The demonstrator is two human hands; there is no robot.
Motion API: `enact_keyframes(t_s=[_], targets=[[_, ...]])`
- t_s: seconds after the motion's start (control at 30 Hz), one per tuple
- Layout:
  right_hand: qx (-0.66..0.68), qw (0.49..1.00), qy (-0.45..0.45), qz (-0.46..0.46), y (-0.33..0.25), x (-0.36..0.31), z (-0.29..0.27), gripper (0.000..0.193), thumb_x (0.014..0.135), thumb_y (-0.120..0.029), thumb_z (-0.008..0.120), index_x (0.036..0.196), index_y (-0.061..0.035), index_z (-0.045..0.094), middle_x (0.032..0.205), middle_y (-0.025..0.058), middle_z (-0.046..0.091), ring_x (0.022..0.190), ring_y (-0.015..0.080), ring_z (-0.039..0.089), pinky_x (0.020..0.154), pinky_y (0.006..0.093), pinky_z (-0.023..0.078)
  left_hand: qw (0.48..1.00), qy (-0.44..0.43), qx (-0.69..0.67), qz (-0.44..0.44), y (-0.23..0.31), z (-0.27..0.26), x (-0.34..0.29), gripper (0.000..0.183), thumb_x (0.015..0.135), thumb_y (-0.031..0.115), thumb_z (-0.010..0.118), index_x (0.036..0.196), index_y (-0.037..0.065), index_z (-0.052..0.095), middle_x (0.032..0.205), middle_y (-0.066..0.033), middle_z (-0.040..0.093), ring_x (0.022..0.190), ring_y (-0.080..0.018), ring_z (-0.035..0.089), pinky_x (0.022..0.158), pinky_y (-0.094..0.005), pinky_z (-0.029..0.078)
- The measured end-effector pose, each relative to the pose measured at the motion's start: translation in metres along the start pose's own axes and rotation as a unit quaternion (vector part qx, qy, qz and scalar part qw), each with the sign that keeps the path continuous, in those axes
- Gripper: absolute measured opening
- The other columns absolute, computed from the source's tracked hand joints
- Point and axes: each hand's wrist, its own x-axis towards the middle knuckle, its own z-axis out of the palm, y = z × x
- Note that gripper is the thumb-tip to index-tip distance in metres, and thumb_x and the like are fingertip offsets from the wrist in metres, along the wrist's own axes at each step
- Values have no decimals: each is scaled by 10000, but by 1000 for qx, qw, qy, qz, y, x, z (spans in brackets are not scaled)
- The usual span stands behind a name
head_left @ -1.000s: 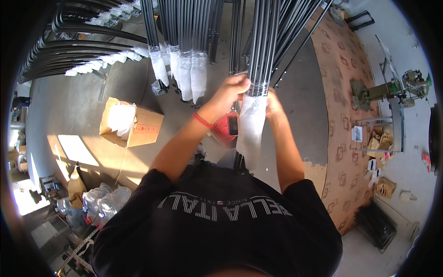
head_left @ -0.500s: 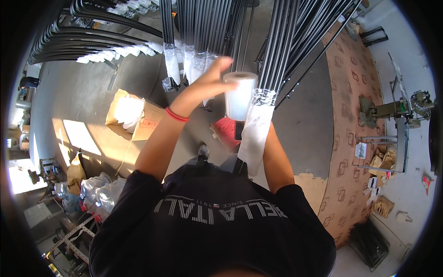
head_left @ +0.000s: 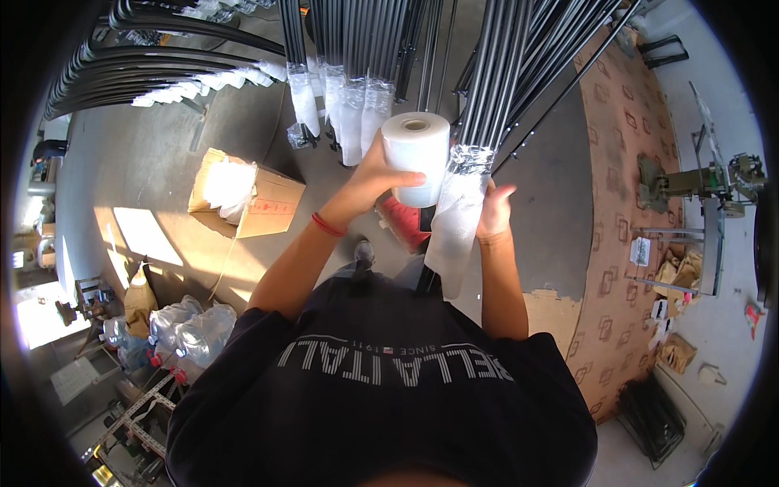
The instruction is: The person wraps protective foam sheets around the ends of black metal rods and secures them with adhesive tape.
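My left hand is closed around a roll of clear stretch film, held upright with its cardboard core facing up. Right beside the roll leans a bundle of black metal tubes. A white foam sleeve covers the bundle's lower end, with shiny film wound around its top. On the far side of this sleeve is my right hand, its thumb spread away from the bundle. The other fingers are partly hidden behind the sleeve; whether they touch it, I cannot tell.
More tube bundles with wrapped ends stand ahead, and bent black tubes at the far left. An open cardboard box holds white material. A red object lies below the roll. Plastic bottles stand lower left; patterned sheeting runs along the right.
My left hand has gone from reaching loosely over the roll to gripping its side. The roll now sits a little higher. My right hand has come into view beside the sleeve, thumb out.
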Motion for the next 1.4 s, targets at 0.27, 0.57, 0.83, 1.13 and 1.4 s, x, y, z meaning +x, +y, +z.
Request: enact_keyframes(t_s=[0.27,0.57,0.83,1.13,1.4], targets=[[-181,983,12,12,-14,-5,-1,403,751,-114,641,1102,41,518,1056,121,580,894,162,568,779,292,451,984,-140,-50,-99,10,-33,24,814,646,245,687,1299,-3,268,1235,-118,422,1148,-217,413,960,-346,332],[-184,982,41,-15,-12,-2,6,275,767,-43,582,1029,38,572,940,119,625,842,185,608,734,298,494,989,-135,-3,-62,37,-28,-35,901,576,284,741,1288,-25,284,1222,-119,429,1144,-199,407,965,-334,319],[-218,951,154,-157,6,-31,-16,385,820,-246,561,1097,6,474,1045,145,549,953,186,549,840,310,452,917,-200,327,112,43,65,-3,818,547,478,702,1112,-40,417,1018,-177,525,888,-324,564,768,-364,450],[-495,786,271,-252,-5,-86,72,678,726,-270,658,1223,40,317,1129,159,478,1066,244,470,931,365,363,862,-42,488,129,34,100,-23,716,559,319,735,1111,5,404,977,-159,511,782,-342,588,637,-378,487],[-292,889,250,-248,-32,-80,37,582,672,-278,643,1107,56,446,991,132,541,884,214,537,827,312,413,984,15,161,72,0,62,26,374,877,360,486,1017,18,546,944,-83,586,760,-116,551,658,-290,465]])
